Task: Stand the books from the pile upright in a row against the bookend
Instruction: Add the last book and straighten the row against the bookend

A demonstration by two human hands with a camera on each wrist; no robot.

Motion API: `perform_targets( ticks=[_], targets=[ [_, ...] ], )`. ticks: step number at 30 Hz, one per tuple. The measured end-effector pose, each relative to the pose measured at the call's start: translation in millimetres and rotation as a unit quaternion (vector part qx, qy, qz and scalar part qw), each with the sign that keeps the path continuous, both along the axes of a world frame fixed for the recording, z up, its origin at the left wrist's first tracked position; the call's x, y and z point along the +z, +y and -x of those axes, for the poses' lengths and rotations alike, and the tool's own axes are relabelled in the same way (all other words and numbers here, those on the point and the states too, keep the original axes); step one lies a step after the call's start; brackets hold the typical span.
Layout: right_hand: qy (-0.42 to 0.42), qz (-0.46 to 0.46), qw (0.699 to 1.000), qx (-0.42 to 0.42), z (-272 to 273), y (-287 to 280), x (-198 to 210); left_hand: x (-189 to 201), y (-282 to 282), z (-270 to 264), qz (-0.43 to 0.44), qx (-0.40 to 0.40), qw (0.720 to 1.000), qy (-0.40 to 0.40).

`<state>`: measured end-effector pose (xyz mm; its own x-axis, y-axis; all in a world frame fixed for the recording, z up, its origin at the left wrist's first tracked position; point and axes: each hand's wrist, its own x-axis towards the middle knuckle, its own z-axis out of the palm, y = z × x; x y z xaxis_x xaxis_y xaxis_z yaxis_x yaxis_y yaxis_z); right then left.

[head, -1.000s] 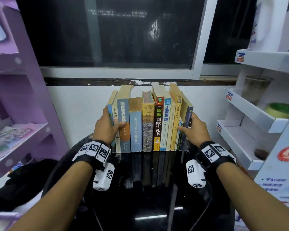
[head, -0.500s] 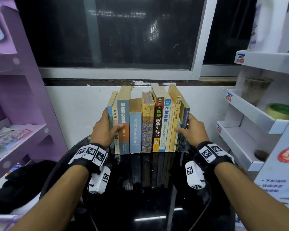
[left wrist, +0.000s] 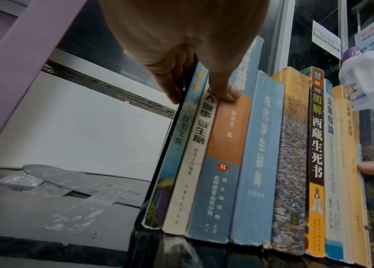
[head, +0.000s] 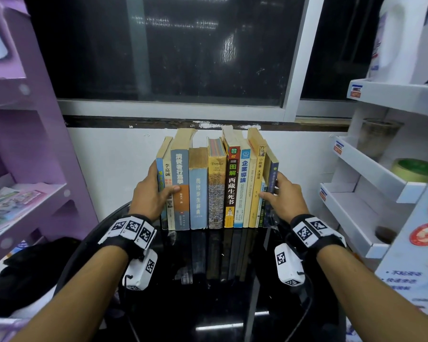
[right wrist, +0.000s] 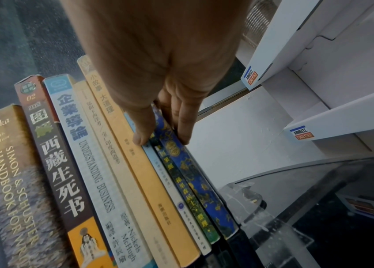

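Note:
Several books (head: pixel 216 188) stand upright in a row, spines facing me, on a black glossy table (head: pixel 208 299) against the white wall. My left hand (head: pixel 158 186) is at the row's left end, with straight fingers along the outer side and the thumb across the first spines. In the left wrist view the left hand (left wrist: pixel 200 90) lies against a thin black plate (left wrist: pixel 158 181), perhaps the bookend, beside the leftmost book. My right hand (head: pixel 272 185) presses flat on the right end. In the right wrist view the right hand (right wrist: pixel 163 137) has its thumb on the thin spines. The rightmost books (right wrist: pixel 181 172) lean slightly.
A purple shelf unit (head: pixel 22 206) stands close on the left and a white shelf rack (head: pixel 356 193) close on the right. A dark window is above the wall. A clear plastic piece (right wrist: pixel 245 199) lies on the table by the right end. A black bag (head: pixel 30 267) sits lower left.
The right hand has nudged the right-end books leftward, so they lean less. The left hand stays at the left end.

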<state>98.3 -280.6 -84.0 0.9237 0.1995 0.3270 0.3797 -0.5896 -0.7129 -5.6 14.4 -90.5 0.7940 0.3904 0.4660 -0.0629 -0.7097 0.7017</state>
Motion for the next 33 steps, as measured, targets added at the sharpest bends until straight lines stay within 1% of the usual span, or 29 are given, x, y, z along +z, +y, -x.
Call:
perform_targets(
  ticks=[12,19,22,24,26,28,30,33],
  targets=[
    [0.006,-0.013,1.0,0.028,-6,-5,-2,2,0,-1,-0.02,0.02,1.0,0.013],
    [0.037,0.006,0.998,0.042,1,-10,5,9,2,4,-0.033,0.01,0.999,0.036],
    [0.046,0.013,0.998,0.037,7,-12,8,15,5,8,-0.039,-0.008,0.998,0.048],
    [0.016,0.017,0.999,0.022,15,-12,10,20,8,14,-0.047,-0.024,0.997,0.048],
    [-0.06,0.019,0.998,-0.01,26,-11,12,25,12,20,-0.057,-0.039,0.997,0.041],
    [-0.137,0.016,0.989,-0.044,36,-6,15,32,15,26,-0.058,-0.048,0.997,0.032],
    [-0.193,0.024,0.979,-0.065,41,2,17,39,18,29,-0.066,-0.043,0.997,0.025],
    [-0.273,0.061,0.959,-0.039,47,18,21,51,24,31,-0.091,-0.039,0.995,0.015]
  ],
)
